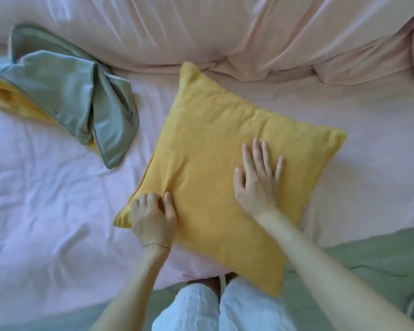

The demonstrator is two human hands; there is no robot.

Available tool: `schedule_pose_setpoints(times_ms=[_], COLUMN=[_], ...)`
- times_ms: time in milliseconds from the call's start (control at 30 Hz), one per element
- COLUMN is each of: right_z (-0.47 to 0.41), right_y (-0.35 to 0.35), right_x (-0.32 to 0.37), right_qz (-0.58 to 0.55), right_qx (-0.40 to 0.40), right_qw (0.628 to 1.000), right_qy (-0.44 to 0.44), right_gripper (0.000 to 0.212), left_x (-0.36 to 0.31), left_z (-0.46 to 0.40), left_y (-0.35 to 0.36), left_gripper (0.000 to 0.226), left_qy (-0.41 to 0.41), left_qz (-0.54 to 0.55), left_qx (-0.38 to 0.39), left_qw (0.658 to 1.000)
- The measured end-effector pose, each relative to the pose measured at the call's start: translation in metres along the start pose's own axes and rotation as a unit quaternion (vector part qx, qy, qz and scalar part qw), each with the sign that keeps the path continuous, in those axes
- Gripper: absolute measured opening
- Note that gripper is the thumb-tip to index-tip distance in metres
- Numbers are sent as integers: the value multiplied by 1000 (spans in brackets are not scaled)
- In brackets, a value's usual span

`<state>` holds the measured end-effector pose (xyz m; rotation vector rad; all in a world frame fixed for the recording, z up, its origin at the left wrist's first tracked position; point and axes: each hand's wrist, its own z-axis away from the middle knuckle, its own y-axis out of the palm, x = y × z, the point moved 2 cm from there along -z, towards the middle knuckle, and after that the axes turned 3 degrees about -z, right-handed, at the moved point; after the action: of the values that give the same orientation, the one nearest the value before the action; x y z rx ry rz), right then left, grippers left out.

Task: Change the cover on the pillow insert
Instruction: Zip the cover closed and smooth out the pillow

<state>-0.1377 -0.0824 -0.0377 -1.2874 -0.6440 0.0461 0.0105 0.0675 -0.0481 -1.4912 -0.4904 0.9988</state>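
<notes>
— Where's the pillow right now?

— The yellow pillow point(215, 163) lies flat on the bed point(46, 199), turned so it sits like a diamond in front of me. One corner points up toward the bunched pink duvet point(225, 32), and the nearest corner hangs over the bed's edge just beside my legs.

— And your hands?

— My left hand point(153, 216) is at the pillow's left corner. The fingers are curled and my thumb presses toward them, so I'm pinching a fold of the yellow fabric near the side seam. A thin bracelet point(157, 244) sits on that wrist.

— The right one?

— My right hand point(258, 180) lies flat on top of the pillow, right of its middle. The fingers are straight and spread a little, palm down, pressing on the fabric and gripping nothing.

— Is the other cover anywhere?

— The green cover point(81, 99) lies crumpled on the bed to the upper left, well apart from the pillow. It looks limp and folded over itself. Under its left edge some more yellow fabric point(12, 96) shows; I can't tell what that piece is.

— Is the yellow cover closed?

— I can't tell; the seam by my left hand is partly hidden by my fingers.

— Anything else near you?

— My pale trousers point(201, 311) at the bottom, and a green floor point(368, 259) to the right below the bed.
</notes>
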Motion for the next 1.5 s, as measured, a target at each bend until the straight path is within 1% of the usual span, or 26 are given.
schedule_pose_setpoints(times_ms=[67, 133, 200, 267, 333, 367, 400, 500, 600, 667, 767, 833, 867, 967, 1033, 1133, 1200, 1233, 1267, 1300, 1333, 1367, 1400, 1433, 1467, 1500], right_z=[-16, -27, -32, -35, -37, -38, -38, -35, -15, 2, -2, -25, -40, -82, -103, -129, -140, -141, -139, -133, -124, -112, -98, -81, -63, -44], right_y=[3, 4, 4, 3, 2, 2, 2, 4, 3, 8, 24, 38, 45, 61, 65, 69, 62, 57, 48, 39, 29, 19, 10, 3, -2, -5], right_x=[3, 5, 8, 11, 14, 15, 16, 15, 5, -1, 5, 11, 14, 22, 27, 31, 34, 36, 36, 35, 32, 26, 20, 12, 3, -4], right_qz=[5, 11, 16, 19, 18, 20, 24, 44, 99, 141, 182, 199, 204, 222, 220, 188, 157, 133, 91, 29, -34, -82, -107, -106, -92, -78], right_qx=[17, 30, 31, 40, 54, 58, 65, 101, 145, 190, 277, 300, 299, 286, 297, 297, 288, 274, 251, 216, 171, 116, 59, 4, -40, -67], right_qw=[999, 995, 988, 985, 985, 985, 984, 978, 958, 941, 921, 912, 912, 912, 910, 920, 931, 939, 951, 965, 976, 984, 989, 993, 994, 994], right_qy=[-42, -98, -150, -168, -163, -163, -164, -176, -229, -244, -207, -198, -195, -191, -187, -171, -163, -163, -159, -147, -128, -105, -78, -58, -43, -28], right_gripper=[57, 53, 47, 46, 49, 51, 53, 57, 56, 56, 67, 77, 76, 59, 57, 56, 54, 52, 49, 45, 43, 44, 47, 49, 50, 51], left_x=[6, 7, 4, -3, -18, -29, -41, -63, -54, -42, -43, -50, -53, -61, -65, -70, -73, -73, -73, -75, -77, -80, -86, -93, -104, -113], left_z=[28, 48, 55, 45, 20, 4, -11, -35, -20, -1, -2, -24, -37, -73, -89, -113, -124, -125, -122, -118, -114, -112, -111, -111, -111, -112], left_y=[-5, -9, -15, -22, -25, -23, -19, -2, 8, 14, 30, 45, 55, 74, 79, 79, 73, 67, 57, 44, 33, 24, 18, 16, 13, 14], left_gripper=[37, 39, 40, 37, 26, 24, 27, 44, 45, 47, 56, 62, 60, 53, 53, 52, 52, 51, 51, 50, 45, 40, 39, 43, 51, 60], left_qy=[10, 33, 67, 103, 146, 165, 180, 206, 231, 245, 212, 194, 186, 153, 150, 146, 150, 155, 162, 169, 180, 193, 215, 240, 262, 283], left_qz=[0, 4, 9, 22, 39, 41, 31, -30, -74, -109, -157, -178, -179, -166, -162, -154, -141, -126, -104, -82, -67, -49, -34, -28, -31, -45], left_qx=[26, 71, 87, 52, 8, 1, 7, 70, 116, 165, 265, 296, 302, 313, 323, 332, 328, 312, 267, 193, 117, 55, 32, 50, 88, 130], left_qw=[1000, 997, 994, 993, 988, 985, 983, 976, 963, 949, 928, 918, 918, 923, 920, 919, 922, 929, 944, 963, 974, 978, 976, 969, 960, 949])
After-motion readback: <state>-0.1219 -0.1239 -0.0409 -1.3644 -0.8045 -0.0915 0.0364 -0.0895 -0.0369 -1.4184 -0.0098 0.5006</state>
